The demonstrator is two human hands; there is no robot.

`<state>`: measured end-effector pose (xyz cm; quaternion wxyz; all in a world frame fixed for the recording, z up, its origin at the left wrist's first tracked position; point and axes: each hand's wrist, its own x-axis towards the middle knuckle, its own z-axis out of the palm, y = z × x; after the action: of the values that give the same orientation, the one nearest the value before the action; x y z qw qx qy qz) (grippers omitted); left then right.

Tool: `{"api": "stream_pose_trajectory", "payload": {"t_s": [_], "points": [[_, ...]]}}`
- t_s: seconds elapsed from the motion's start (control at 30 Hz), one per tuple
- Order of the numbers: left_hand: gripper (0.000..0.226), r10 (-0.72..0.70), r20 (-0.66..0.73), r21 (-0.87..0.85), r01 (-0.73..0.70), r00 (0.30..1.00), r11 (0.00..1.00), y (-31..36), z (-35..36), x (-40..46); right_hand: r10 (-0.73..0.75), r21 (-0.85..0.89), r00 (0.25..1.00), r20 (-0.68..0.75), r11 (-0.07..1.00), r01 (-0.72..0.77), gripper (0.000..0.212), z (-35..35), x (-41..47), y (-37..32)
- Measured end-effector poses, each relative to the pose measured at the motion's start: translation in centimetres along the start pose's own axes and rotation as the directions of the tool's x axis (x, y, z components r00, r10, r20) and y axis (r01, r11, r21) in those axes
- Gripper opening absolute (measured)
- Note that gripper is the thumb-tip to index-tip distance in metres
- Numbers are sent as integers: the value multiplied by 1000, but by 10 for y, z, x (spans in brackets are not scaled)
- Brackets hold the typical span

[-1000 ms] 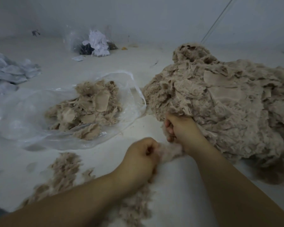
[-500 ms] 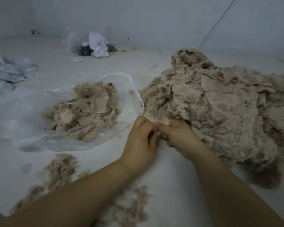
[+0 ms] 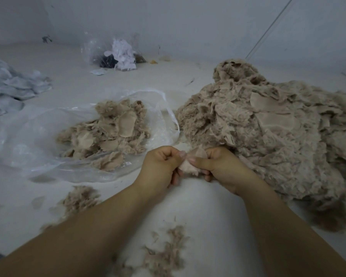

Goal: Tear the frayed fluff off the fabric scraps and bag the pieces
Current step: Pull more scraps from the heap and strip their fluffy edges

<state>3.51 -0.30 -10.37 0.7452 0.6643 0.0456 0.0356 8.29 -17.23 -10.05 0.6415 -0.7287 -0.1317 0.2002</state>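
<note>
Both hands are pinched onto one small beige scrap [image 3: 190, 163], held up just off the tabletop [image 3: 198, 196] right in front of the person. Left hand [image 3: 161, 164] is curled shut on its left edge, right hand [image 3: 221, 163] has thumb and fingers clamped on the other side, so the piece sits stretched between them. My guess is that's the setup for ripping the fuzzy edge away, with one side anchoring and the other pulling.

Fluff [image 3: 166, 254] is scattered on the tabletop under the forearms and off to the left, which fits with tearing happening right over that spot. Just left of the hands the clear plastic bag [image 3: 28, 140] lies open and flat with a heap of bagged pieces [image 3: 112, 132] in it, an easy toss away. The big unsorted pile [image 3: 278, 136] sits touching the right hand's far side, so grabbing the next one is basically no reach. Plenty left in that pile.
</note>
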Motion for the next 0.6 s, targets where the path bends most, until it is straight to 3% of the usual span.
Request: {"api": "stream_pose_trajectory", "payload": {"t_s": [0.1,0.27,0.37,0.5,0.6], "points": [[36,-59,-1,-117,59,998,991,2,0,1,7,7,1000,7,1000,-7,25,0,-1,0],[24,-30,175,227,-11,984,974,3,5,3,9,9,1000,-19,1000,-9,27,3,-2,-3],[19,-117,243,114,91,963,989,8,-5,5,50,94,997,-54,995,-45,37,6,-1,-6],[18,-186,385,174,127,904,976,11,-17,6,73,84,993,-95,994,-65,36,8,-1,-8],[11,-188,401,122,151,897,981,14,-17,6,85,138,991,-103,988,-70,33,7,-2,-10]]}}
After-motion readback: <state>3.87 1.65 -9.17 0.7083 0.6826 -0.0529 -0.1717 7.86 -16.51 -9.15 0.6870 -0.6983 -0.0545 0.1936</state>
